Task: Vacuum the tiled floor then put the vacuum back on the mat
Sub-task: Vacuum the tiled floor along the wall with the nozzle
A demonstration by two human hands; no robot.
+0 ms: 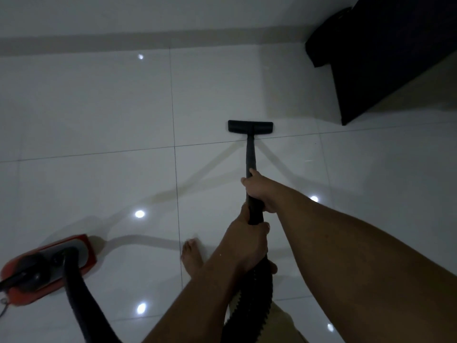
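A black vacuum wand [250, 154] runs from my hands to a flat black floor nozzle [250, 126] resting on the glossy white tiled floor [99, 107], just beyond a grout line. My right hand [259, 191] grips the wand higher up. Just below it, my left hand [243, 246] is closed around the wand's end where the ribbed black hose [249, 310] starts. The red and grey vacuum body [47, 268] sits on the tiles at lower left, its hose [81, 303] curving down out of view. No mat is visible.
A dark piece of furniture [385, 60] fills the upper right corner. The wall's grey skirting [123, 42] runs across the top. My bare foot [191, 256] stands on the tiles between the vacuum body and my hands. A thin cord [3, 306] trails at the left edge.
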